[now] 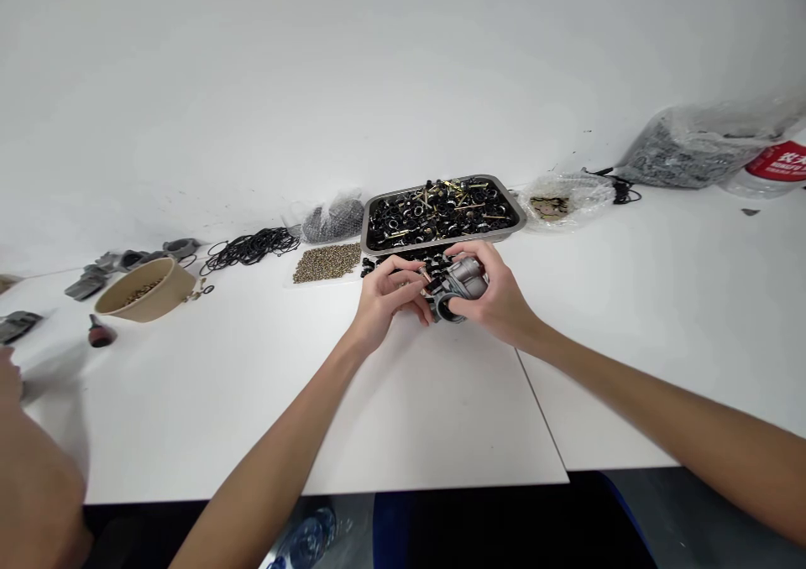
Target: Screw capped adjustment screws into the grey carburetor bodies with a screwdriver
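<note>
A grey metal carburetor with a round bore facing me is held just above the white table, in front of the metal tray. My right hand is wrapped around its right side, thumb near the bore. At its left side, my left hand is closed, with thumb and index finger pinching a small copper-coloured part against or close to the body. The part's exact kind is too small to tell. Black parts lie on the table just behind the hands, partly hidden by them.
Behind stands a metal tray of black and brass parts. To its left are small brass pieces, black rubber rings and a tan bowl. Plastic bags lie right. Another person's arm is at far left.
</note>
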The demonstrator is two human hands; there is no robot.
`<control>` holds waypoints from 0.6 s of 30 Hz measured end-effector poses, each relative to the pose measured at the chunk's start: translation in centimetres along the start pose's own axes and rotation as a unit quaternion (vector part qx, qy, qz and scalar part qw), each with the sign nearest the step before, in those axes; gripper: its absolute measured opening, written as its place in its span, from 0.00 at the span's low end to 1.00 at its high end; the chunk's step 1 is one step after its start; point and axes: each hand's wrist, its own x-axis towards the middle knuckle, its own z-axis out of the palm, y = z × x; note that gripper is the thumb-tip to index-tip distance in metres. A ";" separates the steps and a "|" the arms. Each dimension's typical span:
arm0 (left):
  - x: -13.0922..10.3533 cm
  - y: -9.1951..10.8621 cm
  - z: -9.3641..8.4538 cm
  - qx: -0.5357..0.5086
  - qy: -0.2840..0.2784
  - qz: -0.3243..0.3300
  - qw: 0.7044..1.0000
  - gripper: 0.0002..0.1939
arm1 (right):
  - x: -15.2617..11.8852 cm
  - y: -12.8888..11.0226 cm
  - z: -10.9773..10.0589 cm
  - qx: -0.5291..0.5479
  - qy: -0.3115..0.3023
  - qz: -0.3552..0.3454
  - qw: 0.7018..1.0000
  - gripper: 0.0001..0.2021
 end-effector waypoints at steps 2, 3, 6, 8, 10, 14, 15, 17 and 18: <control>0.0 0.0 0.0 0.001 -0.001 0.001 1.000 0.15 | 0.0 0.0 0.0 0.001 0.000 0.001 1.000 0.25; 0.0 0.0 0.0 0.002 -0.001 0.001 1.000 0.15 | 0.0 0.0 0.0 0.002 0.000 0.001 1.000 0.25; 0.0 0.0 0.0 0.001 0.000 0.000 1.000 0.16 | 0.0 -0.1 -0.1 0.004 0.001 0.000 1.000 0.24; 0.0 0.0 0.0 -0.001 0.000 -0.001 1.000 0.16 | 0.0 0.0 -0.1 0.014 -0.003 0.006 1.000 0.24; 0.1 0.0 0.0 0.001 0.003 -0.004 1.000 0.16 | 0.1 0.0 -0.1 0.037 -0.015 0.026 0.999 0.24; 0.1 -0.1 -0.1 0.019 0.019 -0.010 1.000 0.14 | 0.4 0.1 -0.3 0.085 -0.057 0.093 0.990 0.25; 0.2 -0.2 -0.1 0.025 0.025 -0.010 0.999 0.13 | 0.5 0.1 -0.4 0.095 -0.069 0.112 0.987 0.26; 0.2 -0.4 -0.1 0.035 0.034 -0.010 0.999 0.14 | 0.5 0.0 -0.4 0.113 -0.092 0.153 0.978 0.26; 0.2 -0.5 -0.1 0.037 0.036 -0.011 0.999 0.14 | 0.6 0.0 -0.4 0.124 -0.101 0.174 0.972 0.27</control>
